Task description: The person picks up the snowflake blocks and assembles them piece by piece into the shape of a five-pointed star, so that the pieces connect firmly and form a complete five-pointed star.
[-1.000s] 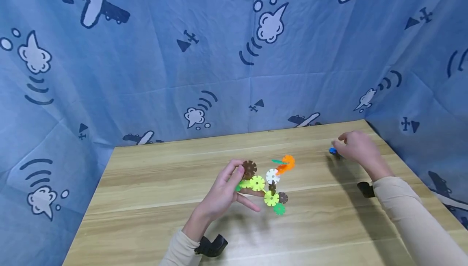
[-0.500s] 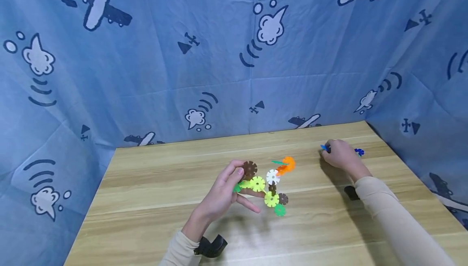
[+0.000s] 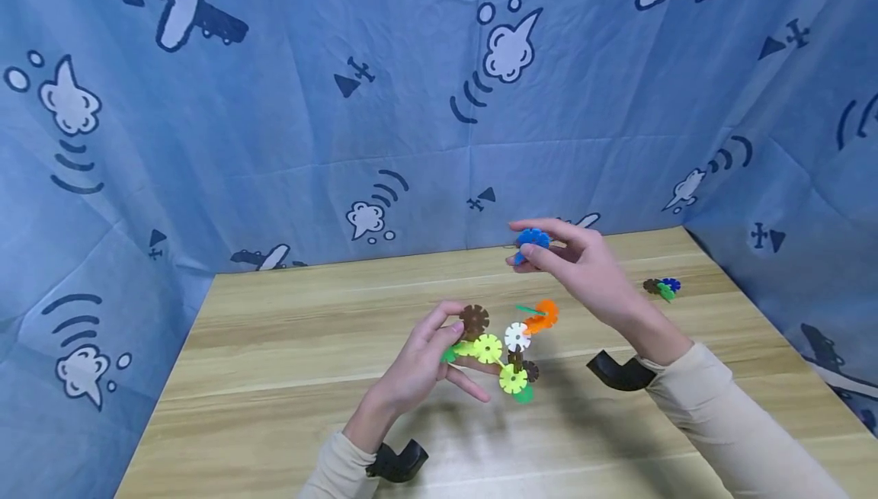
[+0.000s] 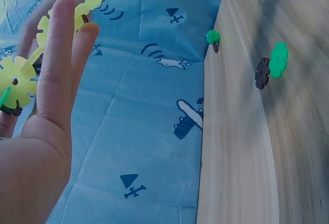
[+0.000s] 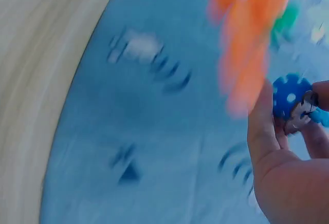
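My left hand [image 3: 418,347] grips a built chain of notched plastic snowflake discs between thumb and fingers. Its lime-yellow discs [image 3: 488,348], brown disc [image 3: 474,321], white disc [image 3: 517,337] and orange discs [image 3: 546,315] branch out to the right. Beyond it, raised above the table, my right hand [image 3: 590,270] pinches blue snowflake discs [image 3: 533,238]. In the right wrist view a blue disc [image 5: 291,96] overlaps a brownish one between those fingertips, with a lighter blue edge beside them. Blurred orange discs [image 5: 244,44] pass across that view.
A small group of snowflake discs, brown, green [image 3: 666,292] and dark blue, lies at the table's right. A green disc [image 4: 279,59] and a dark disc [image 4: 262,73] lie on the wooden table [image 3: 309,339]. Blue printed cloth [image 3: 411,103] hangs behind and beside the table.
My right hand has picked up the blue snowflake discs from the right side and carried them up and left, uncovering the remaining group there. My left hand stays nearly still with its chain.
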`<act>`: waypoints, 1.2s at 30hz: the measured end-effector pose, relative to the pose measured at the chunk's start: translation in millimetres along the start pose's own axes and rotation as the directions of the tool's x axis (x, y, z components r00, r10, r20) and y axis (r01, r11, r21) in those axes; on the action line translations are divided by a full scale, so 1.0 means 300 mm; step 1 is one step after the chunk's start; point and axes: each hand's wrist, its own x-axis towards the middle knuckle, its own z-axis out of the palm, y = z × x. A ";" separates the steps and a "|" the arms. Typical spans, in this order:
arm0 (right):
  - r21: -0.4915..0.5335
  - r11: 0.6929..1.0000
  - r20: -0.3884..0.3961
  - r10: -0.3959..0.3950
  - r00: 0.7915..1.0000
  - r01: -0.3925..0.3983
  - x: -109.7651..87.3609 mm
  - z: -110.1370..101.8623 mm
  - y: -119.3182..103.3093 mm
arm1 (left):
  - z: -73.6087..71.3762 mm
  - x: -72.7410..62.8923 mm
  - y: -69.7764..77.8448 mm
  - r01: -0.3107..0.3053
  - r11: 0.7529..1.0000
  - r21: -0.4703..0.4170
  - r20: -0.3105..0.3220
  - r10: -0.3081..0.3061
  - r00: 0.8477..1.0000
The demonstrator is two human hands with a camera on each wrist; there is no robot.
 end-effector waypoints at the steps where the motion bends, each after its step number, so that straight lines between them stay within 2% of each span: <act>1: 0.028 1.000 0.032 -0.013 0.999 0.012 -0.005 0.020 -0.018 | 0.000 -0.001 0.000 0.001 1.000 -0.001 -0.001 -0.002 1.000; 5: 0.081 0.996 0.148 -0.056 0.987 0.044 -0.013 0.081 -0.055 | 0.003 -0.003 0.001 0.001 1.000 -0.001 -0.006 -0.001 1.000; 8: 0.068 0.996 0.186 -0.074 0.980 0.062 -0.013 0.104 -0.057 | 0.004 -0.002 0.004 0.002 1.000 0.012 -0.011 -0.002 1.000; 16: -0.030 0.994 0.214 -0.096 0.972 0.105 -0.011 0.117 -0.052 | 0.005 -0.001 0.009 0.017 0.999 0.037 -0.035 -0.016 0.999; 22: -0.056 0.996 0.248 -0.050 0.967 0.065 -0.006 0.131 -0.056 | 0.008 0.005 0.004 0.041 0.998 0.052 -0.070 -0.037 0.997; 31: -0.085 0.996 0.234 -0.021 0.972 0.042 0.002 0.151 -0.052 | 0.012 0.003 -0.005 0.083 0.993 0.084 -0.136 -0.072 0.988; 36: -0.163 0.985 0.232 -0.013 0.973 0.053 0.004 0.158 -0.052 | 0.011 0.001 -0.005 0.112 0.989 0.100 -0.162 -0.094 0.982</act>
